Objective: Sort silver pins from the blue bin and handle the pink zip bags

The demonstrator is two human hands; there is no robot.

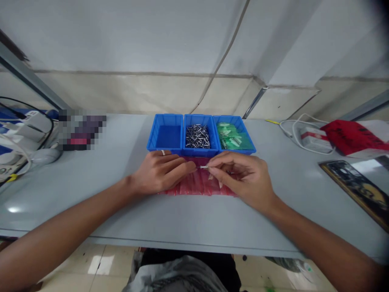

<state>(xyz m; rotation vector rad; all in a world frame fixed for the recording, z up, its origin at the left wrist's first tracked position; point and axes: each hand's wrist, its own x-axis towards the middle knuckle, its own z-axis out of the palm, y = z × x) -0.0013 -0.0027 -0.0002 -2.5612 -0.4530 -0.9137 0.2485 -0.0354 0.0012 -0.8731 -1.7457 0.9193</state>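
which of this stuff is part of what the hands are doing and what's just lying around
Part of the work:
right hand, fingers pinching a small metal pin
left hand, next to that pin
red plastic strips under both hands
three blue bins: one empty, one with metal pins, one with green packets

Just lying about:
red bag
white cable
dark patterned board

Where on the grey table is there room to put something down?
Bare tabletop shows left of the left hand, and right of the right hand, up to the black-and-gold flat panel. A strip runs along the front edge, below the red plastic packets. The middle is crowded with blue plastic bins and both hands.
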